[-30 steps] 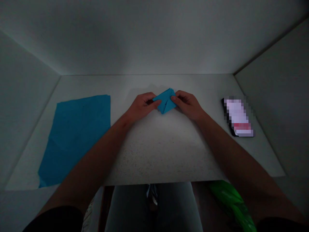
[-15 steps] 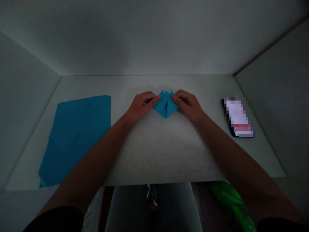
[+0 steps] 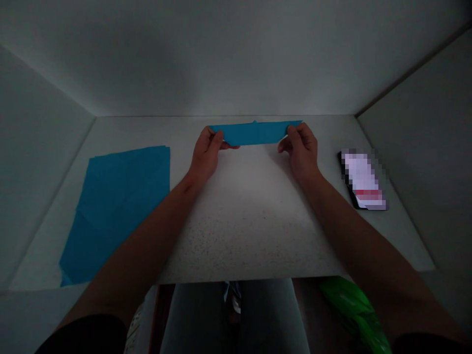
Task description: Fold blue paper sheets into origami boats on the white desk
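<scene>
A folded blue paper [image 3: 254, 133] is stretched out as a long band between my two hands, near the back of the white table. Its lower edge slants in towards the middle from both ends, and a tiny point sticks up at the centre of the top edge. My left hand [image 3: 208, 147] pinches the left end, thumb in front and fingers behind. At the opposite end, my right hand [image 3: 303, 147] grips the paper between thumb and fingers, with some fingertips curled below it.
A large blue paper sheet [image 3: 121, 206] lies at the left, partly behind my left forearm. On the right rests a phone [image 3: 365, 179] with a lit, blurred screen. Walls enclose the table [image 3: 254, 236] on three sides. Below its front edge is a green plastic bag [image 3: 350, 305].
The paper, a small pointed folded shape before, is now drawn out into a wide band. My hands have moved apart and slightly up the picture. Sheet and phone stay put.
</scene>
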